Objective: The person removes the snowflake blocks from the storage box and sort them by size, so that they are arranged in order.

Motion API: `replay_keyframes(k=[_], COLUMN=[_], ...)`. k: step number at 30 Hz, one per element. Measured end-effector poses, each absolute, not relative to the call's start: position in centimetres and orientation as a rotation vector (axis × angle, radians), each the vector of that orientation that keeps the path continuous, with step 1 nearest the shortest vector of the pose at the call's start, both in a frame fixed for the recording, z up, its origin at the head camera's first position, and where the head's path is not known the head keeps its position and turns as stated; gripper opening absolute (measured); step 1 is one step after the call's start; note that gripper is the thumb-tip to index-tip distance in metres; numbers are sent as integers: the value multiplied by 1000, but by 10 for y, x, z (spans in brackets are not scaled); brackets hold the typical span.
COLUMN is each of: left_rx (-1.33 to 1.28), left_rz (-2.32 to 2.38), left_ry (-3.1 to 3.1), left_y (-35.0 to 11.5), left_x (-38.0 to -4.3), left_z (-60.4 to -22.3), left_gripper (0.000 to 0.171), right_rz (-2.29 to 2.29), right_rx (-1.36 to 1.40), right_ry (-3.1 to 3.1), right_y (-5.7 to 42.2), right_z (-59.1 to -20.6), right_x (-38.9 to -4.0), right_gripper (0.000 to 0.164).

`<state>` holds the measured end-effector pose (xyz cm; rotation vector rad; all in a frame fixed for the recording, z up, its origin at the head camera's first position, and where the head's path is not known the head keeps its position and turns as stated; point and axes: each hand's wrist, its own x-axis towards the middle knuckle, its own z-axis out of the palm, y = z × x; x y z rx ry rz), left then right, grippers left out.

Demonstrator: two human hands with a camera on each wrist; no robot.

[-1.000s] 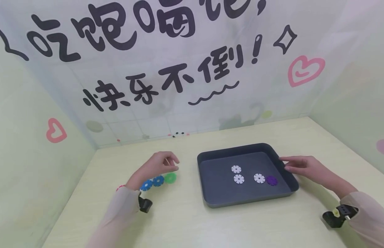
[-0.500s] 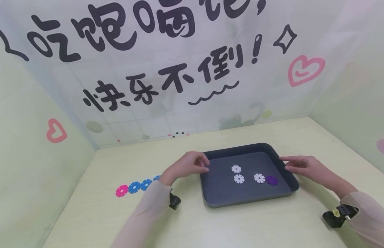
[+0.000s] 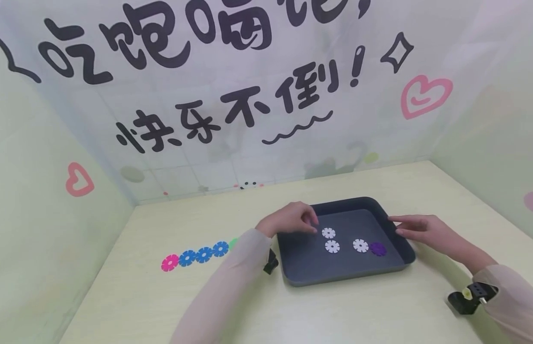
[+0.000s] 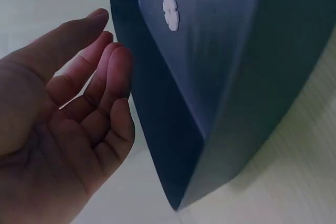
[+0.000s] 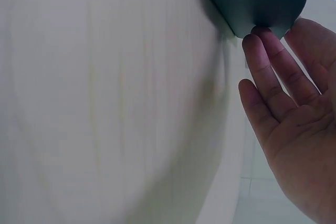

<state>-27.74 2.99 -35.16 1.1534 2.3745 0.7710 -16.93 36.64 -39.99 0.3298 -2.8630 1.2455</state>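
Note:
A dark grey tray (image 3: 309, 267) rests on the table. Inside lie white notched plastic discs (image 3: 332, 246), two close together near the middle and one farther right beside a purple notched disc (image 3: 378, 249). My left hand (image 3: 292, 219) hovers over the tray's left side, fingers loosely bent, just left of the white pair. Nothing shows between its fingers (image 4: 119, 69) in the left wrist view. At the tray's right wall is my right hand (image 3: 423, 229); in the right wrist view its fairly straight fingers (image 5: 270, 66) touch the wall's outside.
Left of the tray, a slanting row of notched discs lies on the table (image 3: 133, 296): a pink disc (image 3: 169, 263), several blue discs (image 3: 203, 254) and a green disc (image 3: 233, 244) partly behind my left sleeve. A printed cloth wall (image 3: 232, 157) stands behind.
My left hand has moved right, from above the row of discs to over the tray's left part, uncovering most of the row. My right hand stays at the tray's right wall.

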Motion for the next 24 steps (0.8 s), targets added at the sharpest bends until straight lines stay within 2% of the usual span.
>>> replay_keyframes(k=[10,24], left_rx=[1094,825], left_rz=[618,578], left_ry=[2387,2445], left_y=[66,90], left_x=[-287,-289], left_z=[-361,-377], left_gripper=[16,21], right_rz=[1282,1278], right_rx=[330,327], right_ry=[-2855,-2859], right_y=[367,365], right_z=[-400,-399], right_x=[-169,-168], right_gripper=[43,44])
